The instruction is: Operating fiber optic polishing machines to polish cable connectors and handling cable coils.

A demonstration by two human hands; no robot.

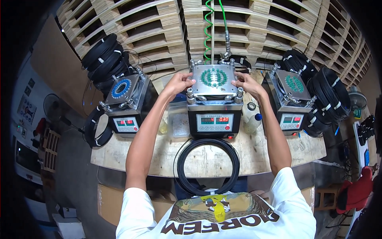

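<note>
My left hand (pixel 180 85) and my right hand (pixel 249 84) pinch opposite side edges of a square metal plate (pixel 199 86), thumbs near its top face. A ring of green connectors (pixel 214 77) is set in the middle of this plate. It sits at the top of the center polishing machine (pixel 215 122), a black-fronted box with a lit red and green display. Metal corner posts (pixel 190 94) stand around the plate. Fingers under the plate's edges are hidden. In front of the machine, a coil of black cable (pixel 180 165) lies near the table's front edge.
Similar machines stand left (pixel 125 123) with a blue-ringed plate and right (pixel 291 121) with green connectors. Black cable coils (pixel 104 59) are stacked beside them. A clear plastic container (pixel 178 123) and a bottle (pixel 253 123) flank the center machine. Wooden pallets (pixel 254 22) rise behind the wooden table (pixel 262 159).
</note>
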